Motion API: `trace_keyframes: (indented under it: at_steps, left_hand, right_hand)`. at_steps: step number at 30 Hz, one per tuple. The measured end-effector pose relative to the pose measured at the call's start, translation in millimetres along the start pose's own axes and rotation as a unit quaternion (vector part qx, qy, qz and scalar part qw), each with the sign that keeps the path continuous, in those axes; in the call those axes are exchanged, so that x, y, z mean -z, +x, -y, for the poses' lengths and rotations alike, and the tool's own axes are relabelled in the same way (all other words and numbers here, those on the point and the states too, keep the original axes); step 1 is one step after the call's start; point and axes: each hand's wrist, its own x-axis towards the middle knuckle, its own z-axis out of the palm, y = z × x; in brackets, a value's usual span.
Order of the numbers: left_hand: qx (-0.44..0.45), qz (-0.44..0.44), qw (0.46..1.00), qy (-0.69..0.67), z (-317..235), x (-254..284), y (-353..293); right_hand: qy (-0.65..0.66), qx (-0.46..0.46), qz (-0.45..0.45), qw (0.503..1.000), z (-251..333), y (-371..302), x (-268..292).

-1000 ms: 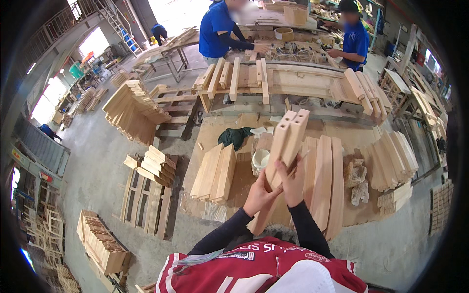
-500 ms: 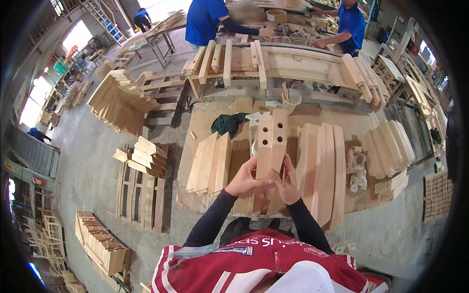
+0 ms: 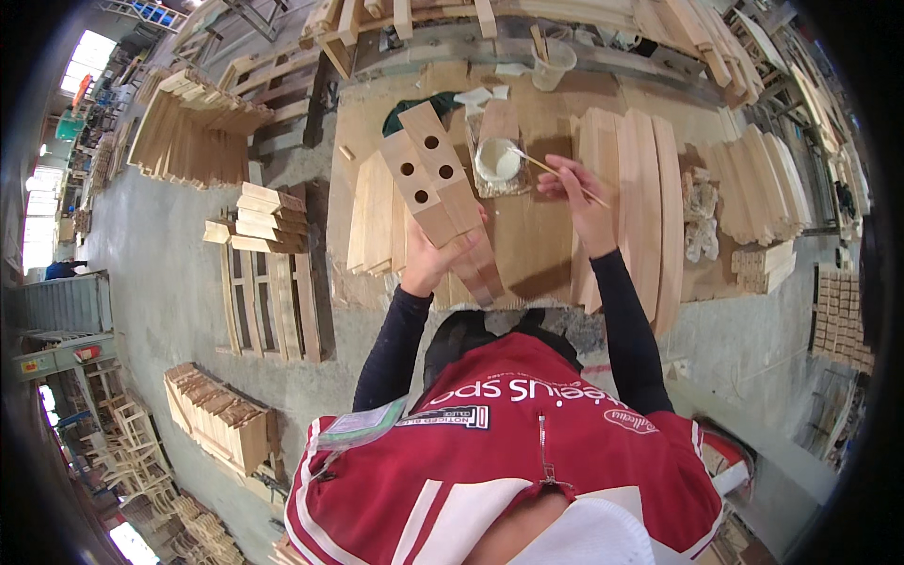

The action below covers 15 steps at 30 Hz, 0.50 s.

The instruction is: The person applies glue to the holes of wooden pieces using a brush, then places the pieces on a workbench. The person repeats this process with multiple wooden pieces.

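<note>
My left hand (image 3: 433, 256) is closed around two wooden pieces (image 3: 435, 202) held side by side and tilted, their ends with several dark round holes facing up. To the right, my right hand (image 3: 582, 202) grips a thin wooden stick (image 3: 551, 171) between its fingers. The stick's whitened tip reaches into a cup of white paste (image 3: 497, 165); whether it is a brush is too small to tell. That cup stands on a board in front of me, just right of the wooden pieces.
Pale boards (image 3: 363, 221) lie left of my left hand, and long planks (image 3: 640, 207) lie right of my right hand. Beyond are a dark green cloth (image 3: 400, 115) and a translucent bucket (image 3: 553, 66) with a stick in it. Stacked timber (image 3: 193, 132) stands on the left.
Both hands held the wooden pieces before. Now the left holds them alone, further left and tilted, while the right has moved off rightward with the stick. The view has dipped downward.
</note>
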Motion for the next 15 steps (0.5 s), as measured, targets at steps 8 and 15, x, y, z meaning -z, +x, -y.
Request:
trace_keyframes:
  at_steps: [8, 15]
  left_hand:
    - [0.019, -0.063, 0.998, -0.002, -9.8, -1.2, -8.0]
    - [0.007, -0.065, 0.996, -0.066, -11.5, 4.4, -10.8]
  right_hand:
    - [-0.101, 0.025, -0.057, 0.993, -33.0, 26.8, -12.8]
    - [-0.156, 0.009, -0.073, 0.985, -57.1, 34.4, -10.0]
